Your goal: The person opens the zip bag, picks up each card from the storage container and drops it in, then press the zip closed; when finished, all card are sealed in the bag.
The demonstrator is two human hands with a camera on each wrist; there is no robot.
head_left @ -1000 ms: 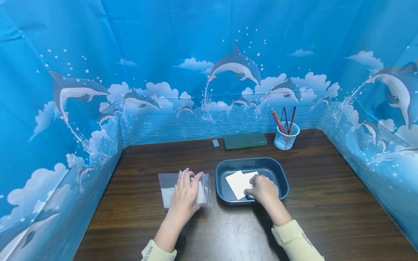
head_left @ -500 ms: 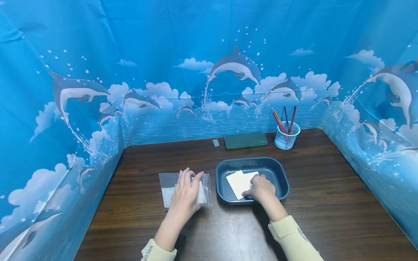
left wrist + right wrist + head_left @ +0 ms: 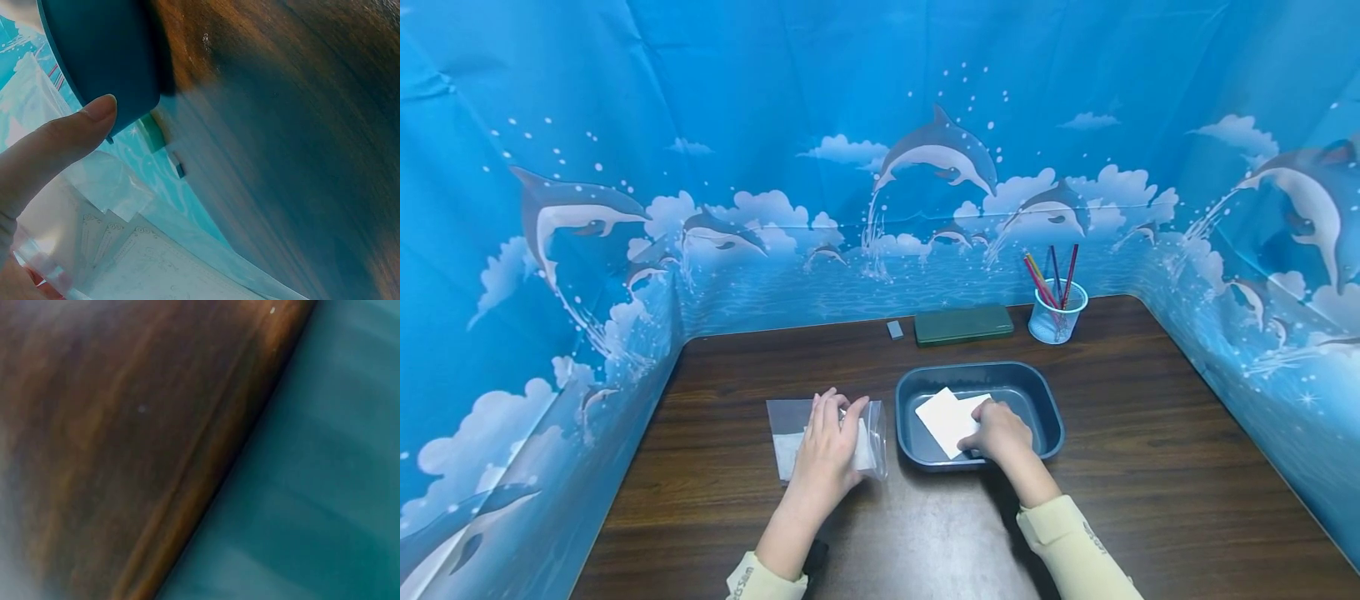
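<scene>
My left hand (image 3: 826,442) lies over a clear plastic bag (image 3: 786,412) on the table, holding it near its mouth. Whitish printed cards (image 3: 156,259) show through the plastic in the left wrist view. There the thumb (image 3: 59,144) is stretched out above the bag, and other fingers show dimly through the film. To the right, my right hand (image 3: 1003,435) reaches into a dark blue tray (image 3: 1047,400). Its thumb and fingers pinch at a white card (image 3: 950,421) among overlapping cards; the fingertips are partly hidden. In the right wrist view only table and tray wall show.
Behind the tray lie a green pencil case (image 3: 964,325) and a small grey eraser-like block (image 3: 895,330). A light blue mesh cup (image 3: 1057,321) with several pencils stands at the back right. A dolphin-print curtain (image 3: 820,100) encloses the table (image 3: 1165,433).
The right hand has shifted slightly left inside the tray. The leftmost white card has slid a little up and left. The left hand and bag stay almost where they were.
</scene>
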